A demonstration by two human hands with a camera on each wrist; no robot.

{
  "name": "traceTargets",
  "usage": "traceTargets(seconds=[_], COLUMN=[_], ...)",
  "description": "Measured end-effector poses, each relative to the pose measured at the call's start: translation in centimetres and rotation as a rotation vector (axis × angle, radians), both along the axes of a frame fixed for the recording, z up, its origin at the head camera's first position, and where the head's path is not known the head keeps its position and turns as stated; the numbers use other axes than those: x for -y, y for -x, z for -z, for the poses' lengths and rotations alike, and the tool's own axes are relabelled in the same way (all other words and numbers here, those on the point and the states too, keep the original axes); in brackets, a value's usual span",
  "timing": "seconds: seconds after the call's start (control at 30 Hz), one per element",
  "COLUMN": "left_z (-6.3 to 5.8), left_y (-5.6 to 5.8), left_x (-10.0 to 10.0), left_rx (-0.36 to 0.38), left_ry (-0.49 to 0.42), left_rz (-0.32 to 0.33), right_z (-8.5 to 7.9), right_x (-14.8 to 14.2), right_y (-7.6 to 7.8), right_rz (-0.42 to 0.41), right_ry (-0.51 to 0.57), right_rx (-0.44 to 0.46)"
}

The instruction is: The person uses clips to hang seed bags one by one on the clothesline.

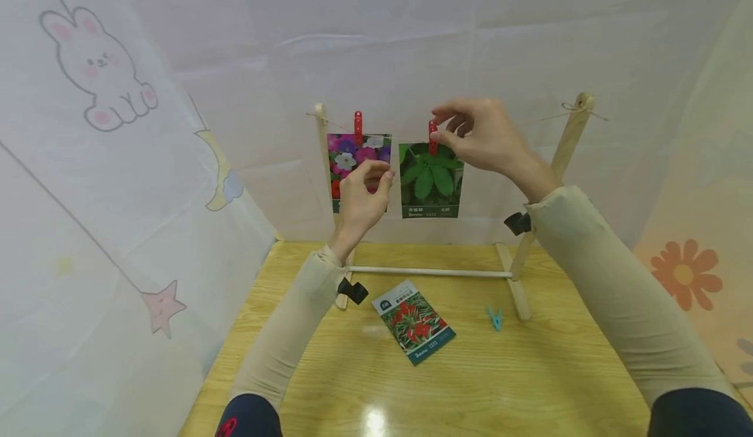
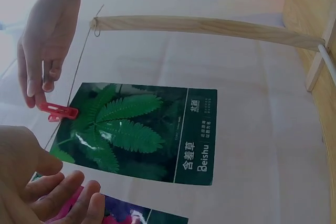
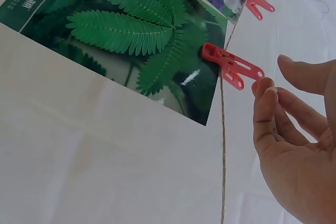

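A seed packet with green leaves (image 1: 431,182) hangs from a thin string, held by a red clothespin (image 3: 231,65) at its top edge. My right hand (image 1: 485,135) is at that clothespin, thumb and fingers parted; a fingertip is at or very near the handle end, and I cannot tell if it touches. My left hand (image 1: 365,195) is in front of a second packet with pink and purple flowers (image 1: 344,156), fingers loosely bent and holding nothing. Another red clothespin (image 1: 358,127) fastens this flower packet to the string. The left hand partly hides it.
The string (image 3: 223,156) runs between two wooden posts (image 1: 572,133), joined below by a white rod (image 1: 429,271). On the wooden table (image 1: 329,372) lie a packet with red flowers (image 1: 414,323) and a blue clothespin (image 1: 495,319). Printed cloth (image 1: 235,51) surrounds the table.
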State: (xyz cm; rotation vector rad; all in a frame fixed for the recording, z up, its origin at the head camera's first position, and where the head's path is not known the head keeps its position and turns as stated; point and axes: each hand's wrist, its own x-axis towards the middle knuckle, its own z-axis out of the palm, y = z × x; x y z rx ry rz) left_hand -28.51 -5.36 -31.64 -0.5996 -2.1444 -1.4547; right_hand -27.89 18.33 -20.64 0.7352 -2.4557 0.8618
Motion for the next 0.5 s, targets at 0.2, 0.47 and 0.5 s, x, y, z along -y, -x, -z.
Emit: traceTargets(seconds=[0.2, 0.47, 0.5], left_z=[0.3, 0.9, 1.0], left_y=[-0.2, -0.9, -1.0], left_x=[0.6, 1.3, 1.4], left_rx=[0.02, 0.052, 0.056], left_ry=[0.009, 0.024, 0.027], left_rz=[-0.025, -0.002, -0.001], right_z=[0.4, 1.6, 1.8], right_x=[-0.4, -1.0, -1.1], right_y=[-0.4, -1.4, -1.6], right_rz=[-0.015, -0.038, -0.04], right_ry=[-0.004, 0.044, 0.047], right_rx=[-0.01, -0.058, -0.066])
